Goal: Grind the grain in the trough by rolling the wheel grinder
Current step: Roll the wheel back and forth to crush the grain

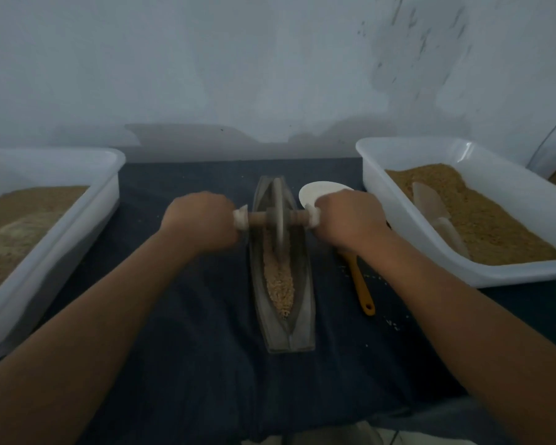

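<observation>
Gripping, left: left hand (203,220) curled tight round wheel grinder (280,203) handle, 9 o'clock
Right: right hand (349,220) ditto, 3 o'clock

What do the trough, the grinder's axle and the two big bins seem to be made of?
Trough: dull matte grey, likely cast metal or stone. Axle: brown, looks like wood; its ends carry a white wrap. Left bin and right bin: translucent white plastic, glossy rims.

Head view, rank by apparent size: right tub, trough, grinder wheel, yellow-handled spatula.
1. right tub
2. trough
3. yellow-handled spatula, partly hidden behind the right hand
4. grinder wheel, blurred

The last two look close, so their order is unsure.
</observation>
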{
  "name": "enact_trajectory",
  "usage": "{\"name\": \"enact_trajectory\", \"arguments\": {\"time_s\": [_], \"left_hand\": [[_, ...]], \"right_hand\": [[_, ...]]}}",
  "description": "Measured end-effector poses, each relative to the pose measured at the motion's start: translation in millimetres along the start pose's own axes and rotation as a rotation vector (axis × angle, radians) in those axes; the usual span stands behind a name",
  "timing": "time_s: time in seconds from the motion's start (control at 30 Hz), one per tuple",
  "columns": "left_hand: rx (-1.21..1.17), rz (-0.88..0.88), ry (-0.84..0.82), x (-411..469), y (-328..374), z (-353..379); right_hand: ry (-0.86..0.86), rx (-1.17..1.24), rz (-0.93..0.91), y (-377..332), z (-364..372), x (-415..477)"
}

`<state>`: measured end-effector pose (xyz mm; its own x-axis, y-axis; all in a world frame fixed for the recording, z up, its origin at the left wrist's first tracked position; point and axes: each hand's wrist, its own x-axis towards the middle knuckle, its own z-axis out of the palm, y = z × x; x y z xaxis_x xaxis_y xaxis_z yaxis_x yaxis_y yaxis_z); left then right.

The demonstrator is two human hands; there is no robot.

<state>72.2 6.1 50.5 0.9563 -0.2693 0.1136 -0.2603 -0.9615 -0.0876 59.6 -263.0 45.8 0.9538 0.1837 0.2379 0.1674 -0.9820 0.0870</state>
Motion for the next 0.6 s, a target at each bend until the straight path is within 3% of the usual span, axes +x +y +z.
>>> {"name": "enact_trajectory", "arguments": {"time_s": [0.07, 0.2, 0.33, 0.4, 0.6], "left_hand": [[0.003, -0.067, 0.059, 12.3, 2.4, -0.4], [-0.122, -0.021, -0.111, -11.1, -2.1, 3.2], [-0.111, 0.147, -0.141, -62.4, -11.6, 4.0], [-0.070, 0.184, -0.097, -63.3, -10.3, 4.7], [0.001, -0.020, -0.040, 13.5, -1.3, -10.1]], "right_hand": [[0.026, -0.004, 0.013, -2.8, -0.4, 18.5], [0.054, 0.000, -0.052, -5.6, -9.4, 0.8], [-0.335, 0.107, -0.107, 8.1, -17.5, -49.9], [-0.423, 0.131, -0.095, 10.8, -16.7, -58.5], [0.066, 0.024, 0.021, -1.7, 9.2, 1.8]]}}
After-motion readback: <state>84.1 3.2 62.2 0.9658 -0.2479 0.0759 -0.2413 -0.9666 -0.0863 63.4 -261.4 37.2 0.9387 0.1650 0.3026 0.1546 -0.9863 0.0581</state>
